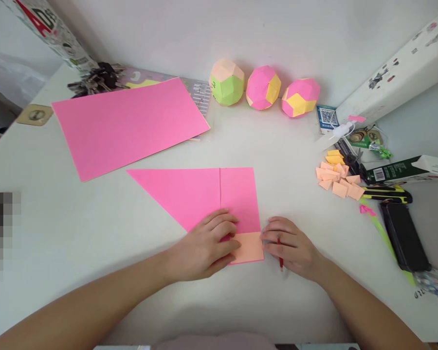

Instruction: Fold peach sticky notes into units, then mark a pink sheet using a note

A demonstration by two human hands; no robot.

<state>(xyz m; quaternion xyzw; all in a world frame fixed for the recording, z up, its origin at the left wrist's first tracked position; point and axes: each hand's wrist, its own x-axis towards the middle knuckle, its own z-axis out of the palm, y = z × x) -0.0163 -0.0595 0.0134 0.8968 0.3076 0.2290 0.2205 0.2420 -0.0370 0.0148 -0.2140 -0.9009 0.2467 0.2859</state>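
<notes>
A pink sheet of paper (237, 199) lies in front of me, slanting to a point on its left and creased by a vertical line. On its lower right corner lies a peach-coloured paper piece (250, 248). My left hand (215, 243) rests across both, fingers spread and slightly bent, pressing them to the table. At the sheet's right edge is my right hand (292, 248), its fingertips touching or nearly touching the peach piece's side. A thin red pen (281, 257) is tucked between its fingers, pointing toward me; part of it is hidden.
A larger pink sheet (131, 129) lies back left, near keys (97, 80). Three paper balls (263, 88) stand along the wall. On the right are small folded paper pieces (337, 175), a yellow-black cutter (387, 194), a black phone (405, 236) and a dark green carton (397, 170).
</notes>
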